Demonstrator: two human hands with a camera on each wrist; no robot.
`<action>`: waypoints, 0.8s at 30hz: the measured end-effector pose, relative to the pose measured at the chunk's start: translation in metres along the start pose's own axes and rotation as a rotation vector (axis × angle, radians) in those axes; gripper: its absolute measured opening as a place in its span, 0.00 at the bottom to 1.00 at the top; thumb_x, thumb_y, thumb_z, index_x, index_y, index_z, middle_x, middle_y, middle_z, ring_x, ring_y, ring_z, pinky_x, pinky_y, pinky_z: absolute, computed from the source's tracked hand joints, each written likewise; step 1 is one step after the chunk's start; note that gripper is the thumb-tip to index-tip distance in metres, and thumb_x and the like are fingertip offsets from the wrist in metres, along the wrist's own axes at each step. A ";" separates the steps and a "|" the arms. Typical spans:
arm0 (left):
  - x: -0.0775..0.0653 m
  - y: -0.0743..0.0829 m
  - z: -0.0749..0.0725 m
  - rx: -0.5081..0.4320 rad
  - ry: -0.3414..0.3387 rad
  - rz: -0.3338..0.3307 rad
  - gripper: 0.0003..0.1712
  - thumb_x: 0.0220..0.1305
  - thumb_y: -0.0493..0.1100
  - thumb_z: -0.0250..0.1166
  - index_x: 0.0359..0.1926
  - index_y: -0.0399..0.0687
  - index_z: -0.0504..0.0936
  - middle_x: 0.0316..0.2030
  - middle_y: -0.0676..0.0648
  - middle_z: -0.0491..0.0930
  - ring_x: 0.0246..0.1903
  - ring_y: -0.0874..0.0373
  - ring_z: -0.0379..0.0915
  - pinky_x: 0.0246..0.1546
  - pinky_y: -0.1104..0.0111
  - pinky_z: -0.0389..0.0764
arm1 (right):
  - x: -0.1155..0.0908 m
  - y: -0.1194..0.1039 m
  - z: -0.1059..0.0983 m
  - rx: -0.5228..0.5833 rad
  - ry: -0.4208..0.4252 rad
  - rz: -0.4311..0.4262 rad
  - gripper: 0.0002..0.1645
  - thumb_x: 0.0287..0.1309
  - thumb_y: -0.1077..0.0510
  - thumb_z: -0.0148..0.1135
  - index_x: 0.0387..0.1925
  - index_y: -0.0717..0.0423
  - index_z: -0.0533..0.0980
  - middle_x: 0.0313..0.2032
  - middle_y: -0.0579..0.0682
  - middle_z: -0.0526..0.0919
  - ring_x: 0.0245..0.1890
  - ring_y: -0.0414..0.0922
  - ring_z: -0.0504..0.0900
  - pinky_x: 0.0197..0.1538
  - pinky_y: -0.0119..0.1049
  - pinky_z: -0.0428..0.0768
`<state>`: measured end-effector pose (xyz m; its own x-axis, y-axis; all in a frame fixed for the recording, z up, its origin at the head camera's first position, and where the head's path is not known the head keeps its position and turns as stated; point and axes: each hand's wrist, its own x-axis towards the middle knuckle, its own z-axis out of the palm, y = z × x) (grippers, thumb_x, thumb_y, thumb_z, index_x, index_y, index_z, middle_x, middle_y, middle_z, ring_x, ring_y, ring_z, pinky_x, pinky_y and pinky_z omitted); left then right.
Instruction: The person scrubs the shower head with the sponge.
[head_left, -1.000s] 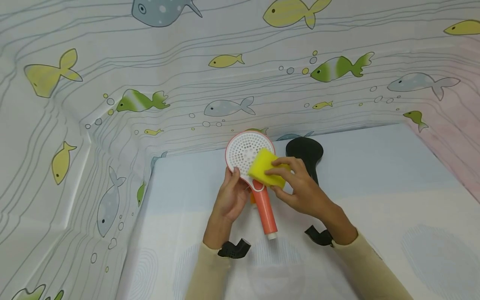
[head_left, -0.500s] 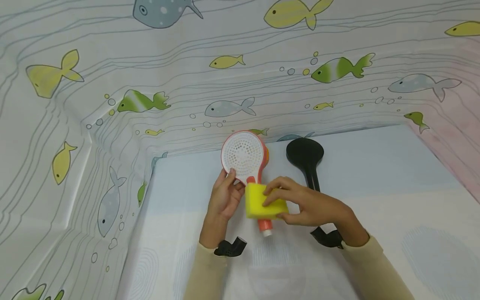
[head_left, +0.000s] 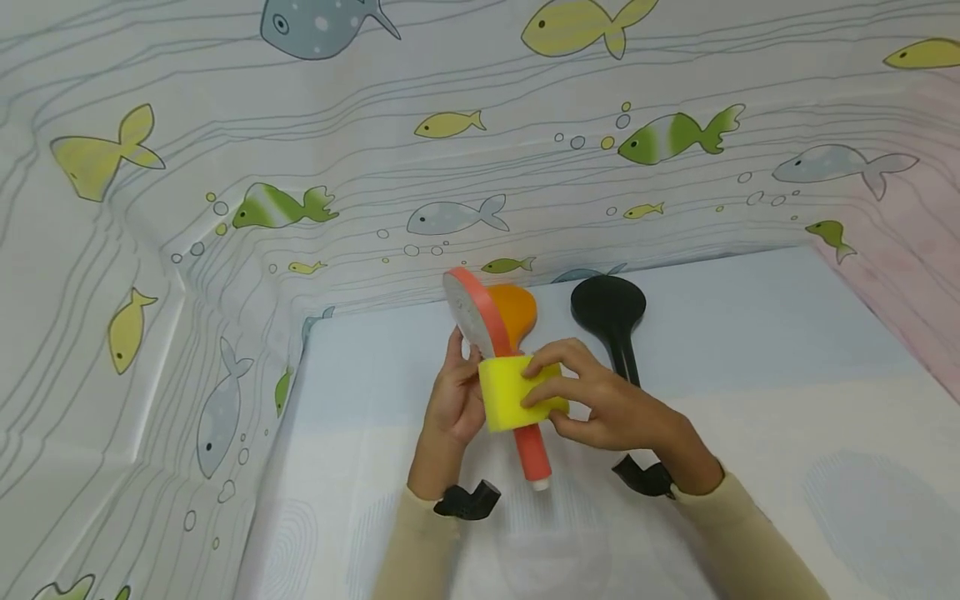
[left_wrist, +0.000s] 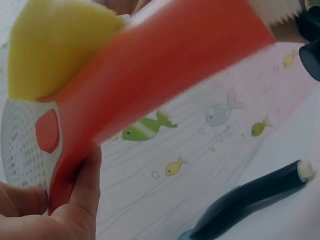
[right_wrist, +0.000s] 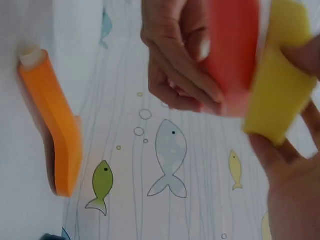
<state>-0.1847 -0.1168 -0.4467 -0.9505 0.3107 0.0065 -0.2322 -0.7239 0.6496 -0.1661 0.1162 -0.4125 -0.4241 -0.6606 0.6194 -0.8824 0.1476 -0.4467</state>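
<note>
My left hand grips the red-and-white shower head by its head, thumb on one side and fingers on the other. Its head is turned partly edge-on in the head view, with the spray plate facing left. A yellow sponge is pinched in my right hand, its thumb and fingers spread round the block. The sponge lies against the upper handle and covers part of it. In the left wrist view the red handle runs up to the right, with the sponge along it.
An orange shower head lies behind the red one, partly hidden. To its right a black shower head rests on the pale blue and white cloth. Fish-patterned sheeting rises behind and on the left.
The sponge has come down from the spray plate to the handle. My left hand has turned the shower head from face-up to nearly edge-on, bringing the orange one into sight.
</note>
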 end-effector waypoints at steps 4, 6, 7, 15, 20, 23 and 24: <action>0.000 -0.007 0.004 0.011 -0.036 -0.037 0.34 0.78 0.35 0.43 0.77 0.68 0.48 0.71 0.48 0.60 0.53 0.59 0.75 0.59 0.67 0.79 | 0.004 0.001 0.008 -0.081 0.176 -0.093 0.15 0.58 0.63 0.57 0.45 0.49 0.82 0.55 0.55 0.73 0.60 0.53 0.68 0.69 0.32 0.65; -0.001 -0.011 0.006 0.023 -0.050 -0.051 0.35 0.78 0.34 0.42 0.77 0.67 0.48 0.68 0.47 0.65 0.52 0.59 0.76 0.57 0.67 0.80 | 0.006 0.001 0.010 -0.097 0.244 -0.121 0.13 0.63 0.59 0.54 0.45 0.51 0.82 0.53 0.57 0.73 0.60 0.54 0.67 0.70 0.32 0.65; -0.001 -0.012 0.007 0.023 -0.056 -0.058 0.35 0.78 0.34 0.42 0.77 0.67 0.48 0.66 0.47 0.68 0.52 0.59 0.78 0.57 0.67 0.81 | 0.006 0.001 0.011 -0.102 0.277 -0.132 0.13 0.65 0.58 0.53 0.44 0.53 0.82 0.52 0.58 0.73 0.59 0.54 0.67 0.70 0.33 0.65; -0.003 -0.019 0.016 -0.009 -0.092 -0.099 0.33 0.80 0.39 0.42 0.78 0.69 0.48 0.60 0.49 0.75 0.50 0.61 0.82 0.54 0.68 0.82 | 0.005 0.002 0.008 -0.064 0.416 0.022 0.20 0.67 0.51 0.59 0.49 0.64 0.75 0.53 0.66 0.69 0.58 0.52 0.66 0.64 0.30 0.69; -0.003 -0.018 0.016 -0.002 -0.003 -0.071 0.43 0.76 0.37 0.52 0.77 0.78 0.42 0.63 0.48 0.71 0.52 0.60 0.80 0.56 0.69 0.81 | 0.004 0.000 0.011 -0.002 0.293 0.240 0.26 0.56 0.62 0.68 0.55 0.58 0.69 0.56 0.58 0.67 0.59 0.48 0.65 0.58 0.35 0.73; -0.004 -0.017 0.014 -0.011 0.027 -0.087 0.48 0.74 0.32 0.52 0.77 0.79 0.38 0.61 0.48 0.71 0.51 0.60 0.77 0.57 0.70 0.79 | 0.004 -0.003 0.014 0.020 0.217 0.304 0.30 0.53 0.65 0.70 0.57 0.55 0.68 0.57 0.55 0.66 0.58 0.46 0.66 0.57 0.39 0.77; -0.004 -0.016 0.013 -0.015 0.031 -0.088 0.50 0.73 0.30 0.52 0.77 0.78 0.36 0.61 0.48 0.71 0.51 0.59 0.77 0.57 0.69 0.79 | 0.004 -0.004 0.014 0.023 0.196 0.309 0.30 0.54 0.65 0.69 0.57 0.54 0.68 0.57 0.54 0.66 0.58 0.46 0.67 0.57 0.39 0.77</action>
<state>-0.1742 -0.0980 -0.4473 -0.9321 0.3545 -0.0739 -0.3181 -0.7040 0.6350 -0.1616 0.1022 -0.4174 -0.7028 -0.4335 0.5641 -0.7028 0.3002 -0.6449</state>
